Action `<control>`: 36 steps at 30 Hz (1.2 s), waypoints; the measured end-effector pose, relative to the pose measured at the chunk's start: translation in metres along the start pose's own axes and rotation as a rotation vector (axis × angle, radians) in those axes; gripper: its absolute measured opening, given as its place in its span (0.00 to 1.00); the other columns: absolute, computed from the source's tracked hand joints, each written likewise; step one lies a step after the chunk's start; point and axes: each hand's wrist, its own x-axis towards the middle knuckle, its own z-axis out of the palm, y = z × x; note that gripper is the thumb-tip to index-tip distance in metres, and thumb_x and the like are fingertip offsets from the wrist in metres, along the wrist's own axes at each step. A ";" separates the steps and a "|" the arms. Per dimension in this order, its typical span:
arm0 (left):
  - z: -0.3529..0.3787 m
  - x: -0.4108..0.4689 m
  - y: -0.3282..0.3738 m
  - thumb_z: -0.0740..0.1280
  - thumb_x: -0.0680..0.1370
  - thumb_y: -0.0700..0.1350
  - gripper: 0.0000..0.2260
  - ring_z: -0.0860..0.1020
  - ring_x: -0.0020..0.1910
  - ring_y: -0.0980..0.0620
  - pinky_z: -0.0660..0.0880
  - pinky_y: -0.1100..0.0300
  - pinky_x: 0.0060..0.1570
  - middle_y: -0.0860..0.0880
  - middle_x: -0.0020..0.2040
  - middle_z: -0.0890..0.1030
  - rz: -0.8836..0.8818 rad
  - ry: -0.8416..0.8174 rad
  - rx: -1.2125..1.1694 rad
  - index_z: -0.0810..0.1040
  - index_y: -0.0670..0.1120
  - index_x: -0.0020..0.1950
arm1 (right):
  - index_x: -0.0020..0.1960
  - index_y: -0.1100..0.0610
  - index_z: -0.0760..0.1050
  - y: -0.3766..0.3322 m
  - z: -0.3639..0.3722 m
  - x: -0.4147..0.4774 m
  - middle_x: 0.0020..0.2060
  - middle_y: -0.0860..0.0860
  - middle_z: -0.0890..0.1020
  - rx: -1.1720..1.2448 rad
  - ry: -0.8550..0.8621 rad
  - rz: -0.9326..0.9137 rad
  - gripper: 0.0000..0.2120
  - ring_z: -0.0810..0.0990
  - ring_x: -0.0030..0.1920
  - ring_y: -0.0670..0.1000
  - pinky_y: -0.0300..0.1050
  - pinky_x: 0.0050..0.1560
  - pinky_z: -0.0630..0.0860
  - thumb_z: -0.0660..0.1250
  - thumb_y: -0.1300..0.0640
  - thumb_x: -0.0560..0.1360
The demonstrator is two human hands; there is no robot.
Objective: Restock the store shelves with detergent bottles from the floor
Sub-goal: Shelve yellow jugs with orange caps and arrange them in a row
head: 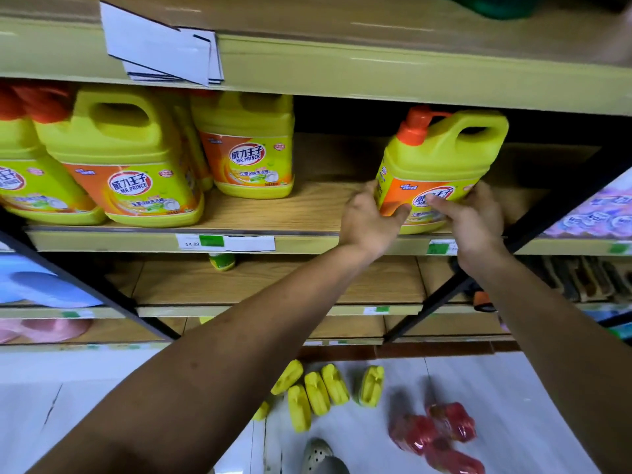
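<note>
A yellow detergent bottle point(441, 159) with an orange cap and orange label stands slightly tilted at the front right of the wooden shelf point(273, 210). My left hand point(367, 220) grips its lower left side, thumb across the label. My right hand point(468, 217) grips its lower right side, index finger lying over the label. Several matching bottles point(126, 159) stand on the same shelf to the left. More yellow bottles point(318, 391) lie on the floor below.
Red wrapped packs point(437, 436) lie on the floor at lower right, near a light shoe point(318, 455). A black diagonal shelf brace point(513, 248) runs beside my right wrist. Between the bottle rows is bare shelf. A small green-yellow bottle point(222, 261) stands on the lower shelf.
</note>
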 end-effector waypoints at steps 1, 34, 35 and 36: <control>-0.005 0.000 -0.002 0.75 0.76 0.48 0.22 0.82 0.56 0.45 0.78 0.56 0.56 0.44 0.58 0.84 -0.005 0.021 -0.009 0.77 0.45 0.68 | 0.59 0.58 0.76 0.000 0.006 -0.003 0.48 0.47 0.86 -0.020 -0.015 -0.030 0.27 0.85 0.49 0.44 0.38 0.47 0.81 0.82 0.58 0.63; -0.171 -0.009 -0.081 0.69 0.77 0.58 0.32 0.77 0.65 0.41 0.73 0.46 0.64 0.40 0.65 0.79 -0.149 0.477 0.153 0.69 0.37 0.72 | 0.56 0.54 0.70 -0.016 0.211 -0.090 0.53 0.53 0.82 -0.401 -0.093 -0.309 0.30 0.81 0.53 0.55 0.51 0.51 0.78 0.81 0.44 0.64; -0.172 -0.009 -0.082 0.69 0.77 0.59 0.32 0.77 0.64 0.41 0.73 0.47 0.63 0.40 0.64 0.80 -0.152 0.483 0.162 0.71 0.38 0.71 | 0.56 0.54 0.70 -0.016 0.211 -0.091 0.53 0.53 0.82 -0.399 -0.091 -0.315 0.30 0.81 0.53 0.54 0.51 0.50 0.78 0.81 0.44 0.64; -0.173 -0.009 -0.084 0.70 0.77 0.59 0.31 0.77 0.63 0.41 0.72 0.49 0.63 0.40 0.63 0.79 -0.151 0.496 0.176 0.73 0.38 0.69 | 0.56 0.54 0.69 -0.016 0.210 -0.091 0.53 0.53 0.82 -0.398 -0.090 -0.319 0.30 0.81 0.53 0.54 0.50 0.50 0.78 0.81 0.44 0.64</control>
